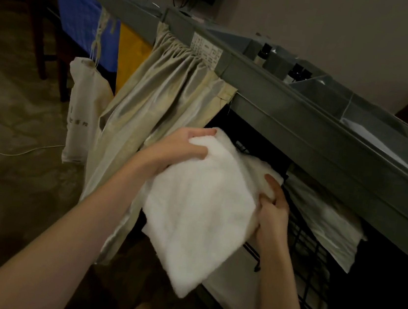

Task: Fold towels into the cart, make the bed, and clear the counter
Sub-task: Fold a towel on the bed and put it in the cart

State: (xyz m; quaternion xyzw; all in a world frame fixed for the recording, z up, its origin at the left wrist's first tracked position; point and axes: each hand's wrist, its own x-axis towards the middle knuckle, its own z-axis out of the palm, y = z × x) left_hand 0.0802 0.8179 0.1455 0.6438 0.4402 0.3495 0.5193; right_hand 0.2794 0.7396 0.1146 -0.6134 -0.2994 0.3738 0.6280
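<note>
A folded white towel (199, 205) is held in front of the open side of the grey housekeeping cart (292, 114). My left hand (180, 149) grips the towel's far upper corner, fingers curled over its edge. My right hand (272, 209) holds the towel's right edge, thumb on top and fingers hidden beneath. The towel's far end reaches over a black wire basket (307, 249) inside the cart, where another white cloth (328, 221) lies on the shelf to the right.
A beige curtain (164, 93) hangs pushed aside at the cart's left. A cream cloth bag (84, 114) dangles from the cart by a blue basket (79, 10) and a yellow bag (132, 55). Small dark bottles (263, 53) stand in the top tray. A cord (5, 150) lies on the carpet.
</note>
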